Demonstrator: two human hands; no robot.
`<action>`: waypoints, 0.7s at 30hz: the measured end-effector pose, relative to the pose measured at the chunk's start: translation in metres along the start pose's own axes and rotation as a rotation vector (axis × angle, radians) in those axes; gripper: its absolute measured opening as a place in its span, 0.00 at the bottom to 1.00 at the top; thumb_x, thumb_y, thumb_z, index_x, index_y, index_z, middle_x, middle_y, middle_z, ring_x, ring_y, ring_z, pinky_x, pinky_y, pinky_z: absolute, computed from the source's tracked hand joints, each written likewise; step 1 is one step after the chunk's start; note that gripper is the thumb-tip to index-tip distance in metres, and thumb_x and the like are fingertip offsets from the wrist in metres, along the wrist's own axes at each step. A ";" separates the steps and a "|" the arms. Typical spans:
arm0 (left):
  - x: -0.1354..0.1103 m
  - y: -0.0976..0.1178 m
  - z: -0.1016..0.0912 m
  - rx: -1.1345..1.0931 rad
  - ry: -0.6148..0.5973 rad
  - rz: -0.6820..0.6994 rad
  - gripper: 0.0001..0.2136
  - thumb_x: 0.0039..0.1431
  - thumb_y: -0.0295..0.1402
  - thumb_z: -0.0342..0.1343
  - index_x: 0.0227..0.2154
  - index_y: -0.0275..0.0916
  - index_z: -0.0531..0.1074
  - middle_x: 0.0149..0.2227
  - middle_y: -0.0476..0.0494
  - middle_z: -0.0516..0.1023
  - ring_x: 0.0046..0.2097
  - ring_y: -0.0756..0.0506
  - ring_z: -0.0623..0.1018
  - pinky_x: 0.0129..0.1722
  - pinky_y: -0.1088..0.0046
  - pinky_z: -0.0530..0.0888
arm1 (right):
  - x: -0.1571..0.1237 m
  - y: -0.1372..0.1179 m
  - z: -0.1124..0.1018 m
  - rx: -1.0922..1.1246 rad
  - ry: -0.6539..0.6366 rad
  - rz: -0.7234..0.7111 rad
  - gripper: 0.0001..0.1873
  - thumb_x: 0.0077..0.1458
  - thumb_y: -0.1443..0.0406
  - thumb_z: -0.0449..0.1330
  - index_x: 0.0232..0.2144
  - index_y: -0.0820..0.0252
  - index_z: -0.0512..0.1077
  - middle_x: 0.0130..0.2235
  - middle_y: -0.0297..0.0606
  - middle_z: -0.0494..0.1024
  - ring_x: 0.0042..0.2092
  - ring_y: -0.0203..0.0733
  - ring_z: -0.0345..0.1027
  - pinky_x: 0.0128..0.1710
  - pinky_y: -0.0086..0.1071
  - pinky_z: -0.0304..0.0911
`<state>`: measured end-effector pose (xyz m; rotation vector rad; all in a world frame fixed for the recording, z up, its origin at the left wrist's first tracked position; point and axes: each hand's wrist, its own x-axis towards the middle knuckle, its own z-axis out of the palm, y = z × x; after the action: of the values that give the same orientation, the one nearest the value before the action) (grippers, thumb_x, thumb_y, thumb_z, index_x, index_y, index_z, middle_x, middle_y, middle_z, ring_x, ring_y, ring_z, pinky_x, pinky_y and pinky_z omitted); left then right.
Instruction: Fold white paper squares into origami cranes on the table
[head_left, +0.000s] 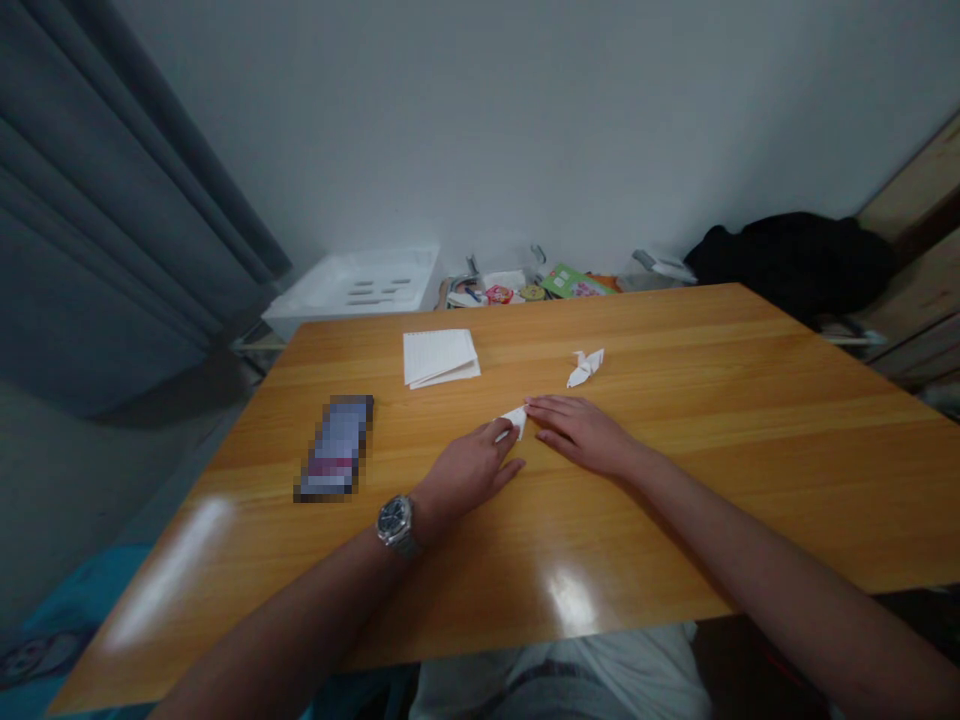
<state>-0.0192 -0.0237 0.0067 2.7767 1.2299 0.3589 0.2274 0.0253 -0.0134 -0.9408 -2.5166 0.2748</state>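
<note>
A small folded piece of white paper (514, 421) lies on the wooden table, partly hidden by fingers. My left hand (469, 468), with a metal watch (395, 520) at its wrist, holds the folded paper down under bent fingers, its thumb apart from the paper. From the right, my right hand (581, 432) rests on the table with fingers stretched out, the fingertips touching the paper's far right tip. Just beyond the right hand lies a white folded paper bird (586, 367).
A lined notepad (440, 357) sits behind my left hand, and a blurred-out phone (337, 447) lies at the left. Past the table's (675, 380) far edge are a white tray (360, 285), a green booklet (574, 282) and black cloth (791, 260).
</note>
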 end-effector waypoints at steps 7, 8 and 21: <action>0.000 -0.001 0.001 0.004 -0.004 0.009 0.19 0.70 0.40 0.49 0.57 0.34 0.65 0.56 0.33 0.71 0.53 0.38 0.76 0.51 0.60 0.77 | 0.000 0.000 0.001 -0.058 -0.024 0.017 0.24 0.67 0.59 0.55 0.63 0.55 0.66 0.63 0.45 0.70 0.63 0.52 0.64 0.62 0.52 0.61; 0.000 -0.001 0.001 0.008 -0.009 0.012 0.19 0.70 0.40 0.49 0.57 0.34 0.65 0.57 0.33 0.71 0.54 0.38 0.76 0.52 0.60 0.77 | 0.000 0.001 0.002 -0.067 -0.032 0.017 0.24 0.68 0.58 0.54 0.63 0.55 0.65 0.64 0.45 0.69 0.63 0.52 0.64 0.62 0.52 0.61; 0.001 0.000 0.000 0.054 -0.024 0.016 0.22 0.71 0.40 0.47 0.62 0.37 0.62 0.59 0.35 0.70 0.56 0.38 0.74 0.52 0.60 0.77 | 0.000 0.002 0.004 -0.049 -0.026 0.047 0.23 0.69 0.58 0.52 0.64 0.53 0.66 0.64 0.43 0.69 0.64 0.51 0.63 0.62 0.51 0.60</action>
<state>-0.0186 -0.0225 0.0067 2.8283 1.2312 0.2970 0.2272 0.0268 -0.0176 -1.0229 -2.5382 0.2423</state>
